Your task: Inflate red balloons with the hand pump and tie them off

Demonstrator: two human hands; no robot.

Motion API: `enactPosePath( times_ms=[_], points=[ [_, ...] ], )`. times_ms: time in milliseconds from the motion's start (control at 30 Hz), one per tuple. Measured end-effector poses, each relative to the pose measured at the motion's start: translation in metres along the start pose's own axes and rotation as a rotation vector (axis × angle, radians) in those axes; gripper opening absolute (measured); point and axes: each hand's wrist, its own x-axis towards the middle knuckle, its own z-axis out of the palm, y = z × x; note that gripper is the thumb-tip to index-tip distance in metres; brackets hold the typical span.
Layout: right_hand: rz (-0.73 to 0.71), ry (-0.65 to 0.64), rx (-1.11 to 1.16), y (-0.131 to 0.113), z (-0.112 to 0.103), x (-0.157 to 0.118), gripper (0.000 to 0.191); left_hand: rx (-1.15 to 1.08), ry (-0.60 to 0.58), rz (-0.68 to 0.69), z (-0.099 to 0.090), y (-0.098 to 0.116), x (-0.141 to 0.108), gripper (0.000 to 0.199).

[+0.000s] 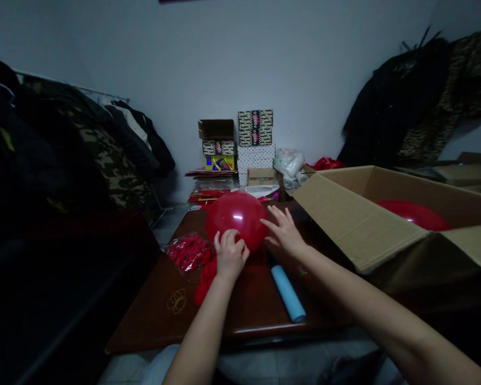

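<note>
A round, inflated red balloon (236, 211) is held above the dark brown table (144, 315). My left hand (230, 254) is closed at its near side, fingers pinched where the neck would be; the neck itself is hidden behind them. My right hand (284, 232) has its fingers spread beside the balloon's right side, the tips at or very near its surface. Below the right hand lies a light blue hand pump (287, 293). Red uninflated balloons (203, 280) lie loose by my left wrist, next to a clear bag of red balloons (188, 251).
Several yellow rubber bands (177, 301) lie on the table's left part. An open cardboard box (356, 214) on the right holds another red balloon (417, 214). Stacked patterned boxes (255, 128) and red flat packs (212, 190) stand behind. Coats (104, 149) hang on the left.
</note>
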Motion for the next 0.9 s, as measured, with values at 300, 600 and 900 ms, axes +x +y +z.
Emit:
enactPosePath(
  times_ms=[300, 600, 900],
  points=[
    [0.006, -0.050, 0.015, 0.023, 0.018, -0.060, 0.037, -0.197, -0.114, 0.038, 0.015, 0.019, -0.011, 0.015],
    [0.018, -0.068, 0.037, 0.050, 0.038, -0.101, 0.029, 0.039, -0.136, 0.206, 0.033, 0.035, -0.023, 0.007],
    [0.001, -0.137, 0.092, 0.046, 0.060, -0.122, 0.011, 0.109, -0.180, 0.351, 0.053, 0.049, -0.035, 0.008]
  ],
)
